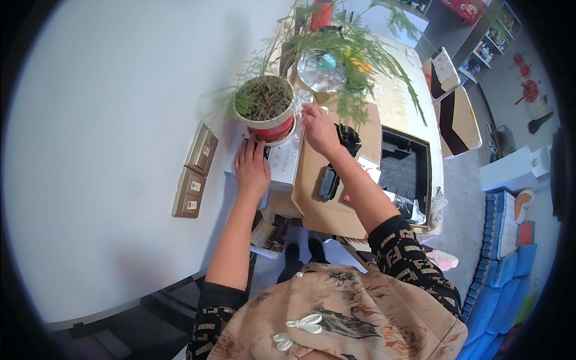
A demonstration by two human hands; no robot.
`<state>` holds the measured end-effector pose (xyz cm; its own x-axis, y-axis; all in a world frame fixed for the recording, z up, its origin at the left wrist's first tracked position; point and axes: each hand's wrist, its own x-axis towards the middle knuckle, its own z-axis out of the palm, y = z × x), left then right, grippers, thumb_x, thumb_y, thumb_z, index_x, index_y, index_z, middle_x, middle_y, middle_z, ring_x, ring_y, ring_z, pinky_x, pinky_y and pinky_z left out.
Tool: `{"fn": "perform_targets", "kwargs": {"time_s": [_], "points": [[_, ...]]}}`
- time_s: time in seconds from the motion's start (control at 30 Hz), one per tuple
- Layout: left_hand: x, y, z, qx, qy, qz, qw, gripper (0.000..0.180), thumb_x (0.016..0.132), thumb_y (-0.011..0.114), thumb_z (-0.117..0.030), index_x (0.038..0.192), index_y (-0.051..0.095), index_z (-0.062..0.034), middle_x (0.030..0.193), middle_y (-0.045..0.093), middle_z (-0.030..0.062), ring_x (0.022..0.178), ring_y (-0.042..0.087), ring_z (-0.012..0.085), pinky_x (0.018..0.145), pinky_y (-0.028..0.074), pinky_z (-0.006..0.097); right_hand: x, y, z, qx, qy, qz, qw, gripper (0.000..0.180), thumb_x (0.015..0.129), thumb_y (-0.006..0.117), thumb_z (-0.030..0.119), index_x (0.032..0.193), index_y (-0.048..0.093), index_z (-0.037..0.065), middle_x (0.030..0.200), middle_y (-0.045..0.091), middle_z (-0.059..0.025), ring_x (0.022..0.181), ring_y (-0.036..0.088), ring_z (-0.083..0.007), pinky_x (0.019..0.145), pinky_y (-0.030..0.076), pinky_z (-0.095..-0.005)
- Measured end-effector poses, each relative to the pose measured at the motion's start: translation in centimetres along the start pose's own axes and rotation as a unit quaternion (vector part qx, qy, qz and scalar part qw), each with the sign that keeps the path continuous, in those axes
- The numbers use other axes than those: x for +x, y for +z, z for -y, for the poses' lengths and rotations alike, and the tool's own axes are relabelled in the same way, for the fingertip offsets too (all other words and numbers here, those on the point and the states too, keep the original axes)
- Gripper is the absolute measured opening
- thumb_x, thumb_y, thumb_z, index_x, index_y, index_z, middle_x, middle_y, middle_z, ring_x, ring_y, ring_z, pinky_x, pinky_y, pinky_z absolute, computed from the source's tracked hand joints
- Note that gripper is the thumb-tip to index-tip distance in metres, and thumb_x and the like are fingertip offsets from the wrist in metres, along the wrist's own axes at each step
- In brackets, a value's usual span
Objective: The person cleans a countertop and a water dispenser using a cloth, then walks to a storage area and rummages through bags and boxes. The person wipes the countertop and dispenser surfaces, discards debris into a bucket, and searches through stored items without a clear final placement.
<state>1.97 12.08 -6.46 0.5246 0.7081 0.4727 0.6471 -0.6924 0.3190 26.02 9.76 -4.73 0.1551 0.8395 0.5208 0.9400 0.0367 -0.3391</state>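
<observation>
A feathery green plant in a white pot with a red band (273, 129) stands on a saucer on top of a white box (284, 165), close to the wall. My left hand (252, 171) lies on that box with its fingers stretched toward the saucer's near edge. Just right of the pot is my right hand (321, 129), its fingers drawn together near some clear, whitish plastic (303, 98). Whether the fingertips grip that plastic I cannot make out. Below the right wrist, a small black case (329, 182) rests on brown cardboard (312, 207).
An open box with a dark lining (414, 159) sits right of the cardboard. Behind the pot stands a clear bowl-like container (315, 75), partly screened by long fronds. Wall switches (195, 171) are at the left. Chairs (459, 123) line the table's right side.
</observation>
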Motion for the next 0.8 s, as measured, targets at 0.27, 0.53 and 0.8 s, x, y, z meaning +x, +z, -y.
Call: {"fn": "perform_targets", "kwargs": {"time_s": [0.27,0.53,0.8], "points": [[0.1,-0.7,-0.4,0.003,-0.006,0.008,1.000,0.053,0.085,0.053,-0.010,0.137,0.044,-0.0102,0.149,0.038,0.0129,0.134,0.037,0.0375,0.110,0.029,0.052,9.1,3.3,-4.3,0.096,-0.028,0.165,0.981,0.027,0.092,0.049,0.011,0.113,0.059,-0.002,0.122,0.059,-0.0158,0.107,0.056,-0.0334,0.091,0.048,-0.0410],[0.1,-1.0,-0.9,0.022,0.000,-0.001,1.000,0.050,0.088,0.051,-0.009,0.137,0.044,-0.0100,0.149,0.038,0.0131,0.134,0.038,0.0375,0.110,0.030,0.050,14.3,9.2,-6.9,0.248,0.033,0.337,0.908,0.030,0.092,0.050,0.013,0.120,0.056,0.002,0.118,0.061,-0.0118,0.099,0.059,-0.0276,0.087,0.049,-0.0390],[0.2,-0.8,-1.0,0.013,-0.011,0.002,1.000,0.051,0.086,0.055,-0.011,0.136,0.045,-0.0083,0.148,0.038,0.0139,0.134,0.038,0.0377,0.111,0.028,0.051,9.7,6.7,-9.0,0.154,-0.229,0.109,0.955,0.031,0.092,0.051,0.011,0.121,0.058,0.002,0.124,0.058,-0.0145,0.108,0.057,-0.0293,0.093,0.047,-0.0367]]}}
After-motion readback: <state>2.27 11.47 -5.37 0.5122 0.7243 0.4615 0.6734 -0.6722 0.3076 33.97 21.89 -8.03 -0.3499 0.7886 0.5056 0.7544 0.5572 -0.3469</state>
